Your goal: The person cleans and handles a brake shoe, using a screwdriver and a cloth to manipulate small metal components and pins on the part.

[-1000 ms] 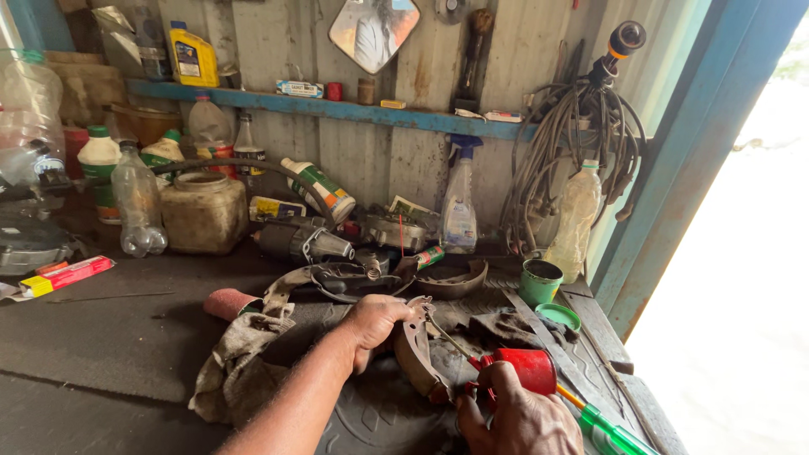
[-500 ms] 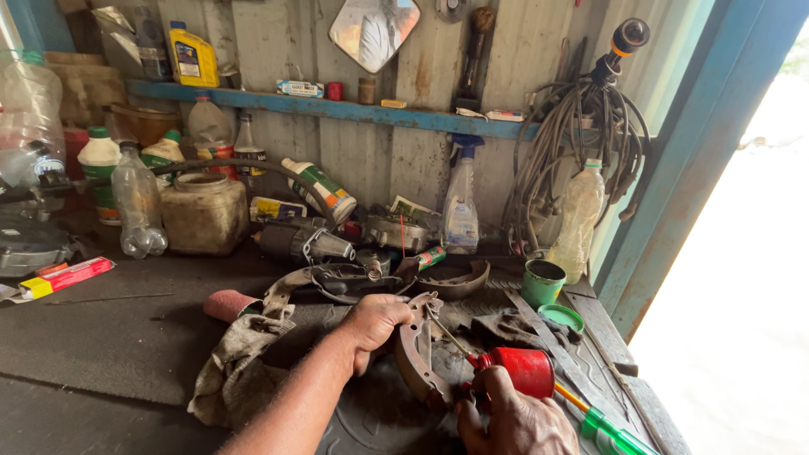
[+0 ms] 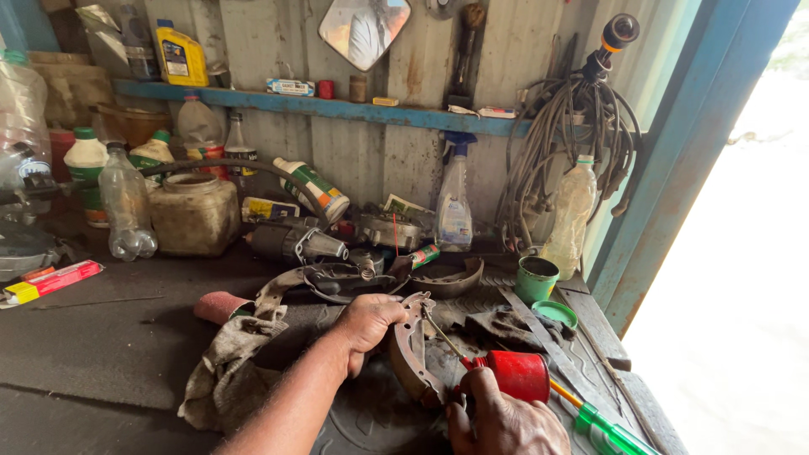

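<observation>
Left hand point(image 3: 368, 318) grips curved brake shoe point(image 3: 407, 350) upright on desk point(image 3: 109, 354); right hand point(image 3: 506, 417) just beside shoe, clasping red oil can point(image 3: 516, 374).

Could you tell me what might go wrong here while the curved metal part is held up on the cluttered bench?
1. The left hand grips the curved rusty metal part on its edge; it could slip or tip.
2. The right hand holds a red can whose thin spout reaches toward the part; its contents may drip onto the dirty rag.
3. The open green tin and its lid sit close by; an elbow or tool could knock them.
</observation>
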